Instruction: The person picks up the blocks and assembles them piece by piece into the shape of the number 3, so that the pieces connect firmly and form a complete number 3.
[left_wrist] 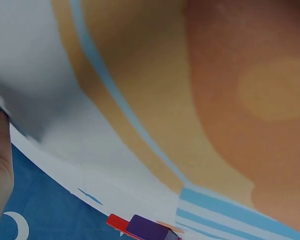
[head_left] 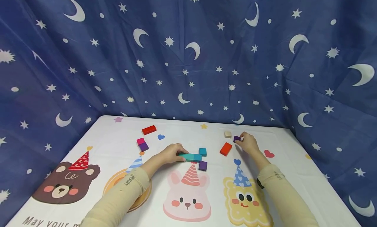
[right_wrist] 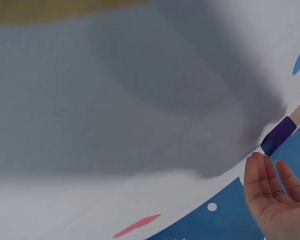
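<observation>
My left hand (head_left: 172,153) holds the left end of a long turquoise-green block (head_left: 189,157), with thumb in front and fingers behind. Its right end meets a blue block (head_left: 197,158). A second blue block (head_left: 202,151) sits just behind that one, and a purple block (head_left: 203,165) lies at its front right. To the right, my right hand (head_left: 249,144) is at a small purple block (head_left: 237,139), thumb at its near edge and fingers behind. In the right wrist view the fingers (right_wrist: 262,175) are spread beside this block (right_wrist: 280,135).
Near the right hand lie an orange-red block (head_left: 225,149) and a pale wooden block (head_left: 228,134). At the back left are a red block (head_left: 149,130), a pink block (head_left: 140,141) and another purple block (head_left: 143,146). A starry blue curtain (head_left: 165,57) hangs behind the white printed tablecloth (head_left: 117,135).
</observation>
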Tool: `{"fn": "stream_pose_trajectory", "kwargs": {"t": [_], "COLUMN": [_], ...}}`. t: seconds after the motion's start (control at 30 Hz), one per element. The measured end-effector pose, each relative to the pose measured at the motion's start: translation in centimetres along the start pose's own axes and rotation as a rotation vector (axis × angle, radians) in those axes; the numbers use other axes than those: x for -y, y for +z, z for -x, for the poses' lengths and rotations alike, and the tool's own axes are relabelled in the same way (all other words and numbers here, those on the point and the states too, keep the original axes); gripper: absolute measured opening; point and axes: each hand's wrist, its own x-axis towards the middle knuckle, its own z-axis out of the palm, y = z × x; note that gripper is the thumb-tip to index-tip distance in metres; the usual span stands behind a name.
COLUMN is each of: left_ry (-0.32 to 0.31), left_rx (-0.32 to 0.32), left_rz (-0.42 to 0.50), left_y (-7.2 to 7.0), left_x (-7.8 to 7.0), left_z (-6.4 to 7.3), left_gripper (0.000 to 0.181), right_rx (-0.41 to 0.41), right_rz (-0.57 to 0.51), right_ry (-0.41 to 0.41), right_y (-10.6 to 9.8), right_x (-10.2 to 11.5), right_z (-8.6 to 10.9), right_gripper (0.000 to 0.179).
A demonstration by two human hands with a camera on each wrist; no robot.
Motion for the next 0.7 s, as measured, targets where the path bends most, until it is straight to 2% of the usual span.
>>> {"fn": "stream_pose_trajectory", "kwargs": {"t": [0.13,0.37,0.53,0.63,0.7], "left_ry": [-0.002,-0.013,-0.009,0.002,0.006], "left_rx": [-0.002,-0.003,-0.015,-0.019,-0.02], "left_rz": [0.015,0.022,0.015,0.009,0.006], "left_y": [0.2,0.3,0.1,0.1,0.0], "left_x": [0.0,0.2,0.3,0.3,0.4], "left_z": [-0.1,0.0,0.1,0.1,0.2], "left_gripper": [0.029,0.03,0.03,0.03,0.03], "right_rx": [0.006,0.005,0.057,0.09,0.054], "right_rz": [0.006,0.023,-0.025,-0.063,-0.058], "right_ry": [0.045,0.053,0.091,0.107,0.102], "right_y": [0.2,0.9,1.0,2.4,4.7], "right_x": [-0.1,-0.5,-0.7,-2.9,-6.0], "right_z": [-0.3,-0.8,-1.6,-3.3,-6.0], "right_gripper": [0.045,0.048,0.054,0.06,0.067]}}
